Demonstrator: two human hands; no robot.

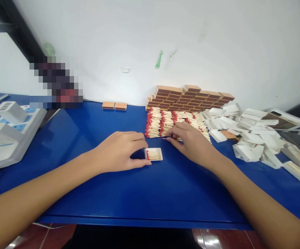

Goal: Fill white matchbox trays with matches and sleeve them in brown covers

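Observation:
My left hand (125, 151) grips a small white matchbox tray (161, 154) by its left end, thumb at the near side and fingers at the far side. Several red-tipped matches (153, 155) lie in that tray, heads to the left. At the near edge of a wide pile of matches (153, 122), my right hand (187, 140) pinches a match (163, 138) between thumb and finger, its head pointing left. The fingers of this hand partly cover the pile.
Closed matchboxes (176, 98) are stacked against the wall behind the pile. Two more matchboxes (114, 105) sit farther left. White empty trays (248, 135) are heaped at right, near a phone (287, 117). A power strip (12, 131) stands at the left of the blue table (139, 197).

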